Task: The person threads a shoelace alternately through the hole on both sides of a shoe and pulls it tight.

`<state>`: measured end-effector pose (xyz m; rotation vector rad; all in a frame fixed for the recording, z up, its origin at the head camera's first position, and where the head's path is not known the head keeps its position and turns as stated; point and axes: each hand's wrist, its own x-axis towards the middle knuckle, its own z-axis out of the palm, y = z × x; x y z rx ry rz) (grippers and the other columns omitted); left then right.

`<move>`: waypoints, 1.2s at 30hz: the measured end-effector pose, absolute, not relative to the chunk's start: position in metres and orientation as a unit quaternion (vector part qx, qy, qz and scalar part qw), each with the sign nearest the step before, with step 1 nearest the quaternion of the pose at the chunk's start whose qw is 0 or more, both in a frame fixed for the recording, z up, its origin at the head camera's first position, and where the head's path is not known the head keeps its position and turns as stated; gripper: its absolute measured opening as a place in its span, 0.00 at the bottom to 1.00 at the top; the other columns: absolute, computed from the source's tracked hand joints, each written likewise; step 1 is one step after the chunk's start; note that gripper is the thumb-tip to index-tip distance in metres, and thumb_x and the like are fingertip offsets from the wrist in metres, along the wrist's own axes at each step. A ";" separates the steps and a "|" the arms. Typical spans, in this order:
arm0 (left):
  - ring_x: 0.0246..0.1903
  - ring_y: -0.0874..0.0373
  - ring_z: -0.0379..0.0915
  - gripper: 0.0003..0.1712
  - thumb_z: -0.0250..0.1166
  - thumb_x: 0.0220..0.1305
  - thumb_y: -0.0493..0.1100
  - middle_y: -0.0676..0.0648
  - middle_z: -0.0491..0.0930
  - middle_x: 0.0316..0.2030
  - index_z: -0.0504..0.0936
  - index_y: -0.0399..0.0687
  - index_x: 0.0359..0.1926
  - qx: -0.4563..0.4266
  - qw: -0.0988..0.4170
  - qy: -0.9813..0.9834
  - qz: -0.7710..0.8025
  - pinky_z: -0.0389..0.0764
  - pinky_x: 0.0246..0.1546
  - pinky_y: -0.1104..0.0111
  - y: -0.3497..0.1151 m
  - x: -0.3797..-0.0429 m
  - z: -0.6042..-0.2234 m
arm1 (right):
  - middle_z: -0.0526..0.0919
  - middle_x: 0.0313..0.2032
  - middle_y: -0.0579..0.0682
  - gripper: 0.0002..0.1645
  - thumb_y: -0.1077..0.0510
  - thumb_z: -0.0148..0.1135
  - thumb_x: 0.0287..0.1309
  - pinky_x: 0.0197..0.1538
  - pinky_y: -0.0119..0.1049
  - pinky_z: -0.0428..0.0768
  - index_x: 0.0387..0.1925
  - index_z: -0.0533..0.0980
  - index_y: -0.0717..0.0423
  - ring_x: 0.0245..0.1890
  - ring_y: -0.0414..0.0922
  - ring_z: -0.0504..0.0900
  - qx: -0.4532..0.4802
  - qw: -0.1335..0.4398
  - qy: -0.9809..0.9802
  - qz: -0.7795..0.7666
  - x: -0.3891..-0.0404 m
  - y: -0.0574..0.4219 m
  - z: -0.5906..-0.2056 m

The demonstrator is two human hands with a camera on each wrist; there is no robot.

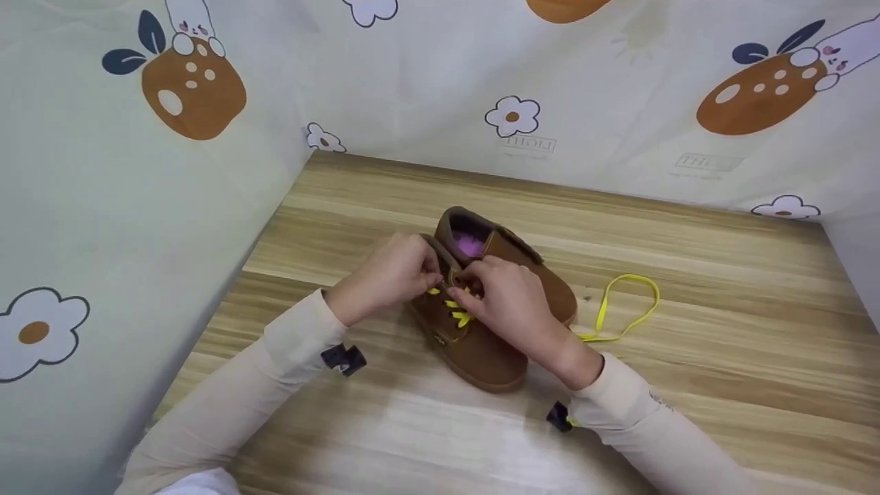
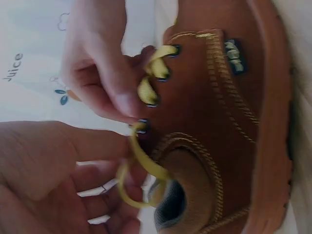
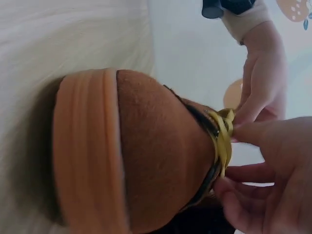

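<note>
Printed curtains wall a wooden table [image 1: 722,357]; mid-table sits a brown shoe [image 1: 491,323]. Left hand [image 1: 392,275] and right hand [image 1: 512,306] pinch its yellow lace [image 1: 622,309]. Left wrist: lace [image 2: 141,161] pinched at an eyelet. Right wrist: fingers [image 3: 263,131] grip lace [image 3: 223,139].

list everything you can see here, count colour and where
shoe: 1, brown with a purple lining, middle of the table, toe toward the person
lace: 1, yellow, threaded through the shoe's eyelets, its free end looped on the table right of the shoe
table: 1, light wood grain, under everything
cloth: pale, printed with flowers and brown mushroom shapes, hung behind and at both sides of the table
sleeves: 2, cream, one on each forearm, a dark strap at each wrist
left hand: 1, pinches the lace at the top eyelets
right hand: 1, on top of the shoe, fingers on the lace
</note>
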<state>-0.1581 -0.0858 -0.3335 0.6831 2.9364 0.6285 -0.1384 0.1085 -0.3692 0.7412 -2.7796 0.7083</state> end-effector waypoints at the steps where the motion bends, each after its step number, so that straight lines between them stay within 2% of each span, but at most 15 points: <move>1: 0.20 0.61 0.70 0.07 0.68 0.58 0.41 0.50 0.84 0.21 0.89 0.48 0.24 0.220 0.038 0.954 0.199 0.67 0.22 0.71 -0.086 -0.159 -0.333 | 0.82 0.28 0.45 0.16 0.43 0.68 0.58 0.29 0.38 0.77 0.33 0.83 0.51 0.26 0.41 0.79 0.249 0.091 -0.936 0.230 -0.138 0.108 -0.368; 6: 0.24 0.61 0.73 0.08 0.67 0.62 0.41 0.47 0.87 0.27 0.89 0.44 0.28 0.212 0.068 0.944 0.243 0.71 0.27 0.72 -0.085 -0.164 -0.341 | 0.82 0.28 0.46 0.12 0.48 0.71 0.55 0.29 0.43 0.79 0.32 0.83 0.52 0.26 0.43 0.80 0.256 0.096 -0.941 0.201 -0.137 0.105 -0.365; 10: 0.26 0.60 0.75 0.07 0.67 0.63 0.40 0.45 0.87 0.29 0.88 0.42 0.30 0.186 0.068 0.925 0.324 0.75 0.29 0.72 -0.085 -0.163 -0.351 | 0.81 0.26 0.48 0.12 0.51 0.70 0.57 0.28 0.46 0.79 0.29 0.80 0.55 0.25 0.46 0.80 0.272 0.126 -0.939 0.171 -0.133 0.104 -0.368; 15: 0.26 0.61 0.76 0.08 0.67 0.64 0.41 0.45 0.87 0.28 0.88 0.43 0.30 0.178 0.034 0.912 0.369 0.75 0.28 0.74 -0.079 -0.161 -0.357 | 0.78 0.21 0.48 0.10 0.58 0.64 0.59 0.26 0.43 0.77 0.23 0.77 0.55 0.23 0.45 0.77 0.267 0.165 -0.932 0.184 -0.134 0.103 -0.374; 21: 0.26 0.59 0.78 0.06 0.69 0.62 0.42 0.49 0.87 0.27 0.88 0.46 0.30 0.181 -0.035 0.928 0.323 0.78 0.30 0.70 -0.071 -0.155 -0.361 | 0.75 0.19 0.46 0.11 0.62 0.58 0.59 0.24 0.39 0.72 0.21 0.76 0.55 0.20 0.41 0.70 0.261 0.153 -0.925 0.230 -0.137 0.105 -0.377; 27: 0.32 0.51 0.79 0.05 0.70 0.60 0.42 0.48 0.88 0.28 0.89 0.46 0.32 0.192 -0.094 0.942 0.260 0.78 0.39 0.60 -0.068 -0.148 -0.359 | 0.80 0.22 0.47 0.09 0.63 0.58 0.59 0.27 0.39 0.75 0.25 0.80 0.55 0.22 0.42 0.74 0.240 0.128 -0.928 0.253 -0.139 0.107 -0.374; 33: 0.32 0.52 0.78 0.06 0.69 0.61 0.43 0.49 0.88 0.28 0.89 0.46 0.32 0.188 -0.126 0.944 0.242 0.78 0.37 0.60 -0.065 -0.146 -0.367 | 0.80 0.22 0.47 0.09 0.61 0.58 0.60 0.27 0.38 0.74 0.25 0.80 0.54 0.22 0.42 0.73 0.237 0.120 -0.929 0.258 -0.140 0.108 -0.373; 36: 0.32 0.54 0.79 0.05 0.69 0.62 0.42 0.50 0.88 0.28 0.86 0.45 0.37 0.189 -0.126 0.932 0.283 0.79 0.39 0.61 -0.064 -0.147 -0.371 | 0.82 0.25 0.48 0.09 0.60 0.59 0.61 0.29 0.39 0.76 0.27 0.81 0.54 0.23 0.42 0.76 0.236 0.124 -0.927 0.264 -0.139 0.108 -0.375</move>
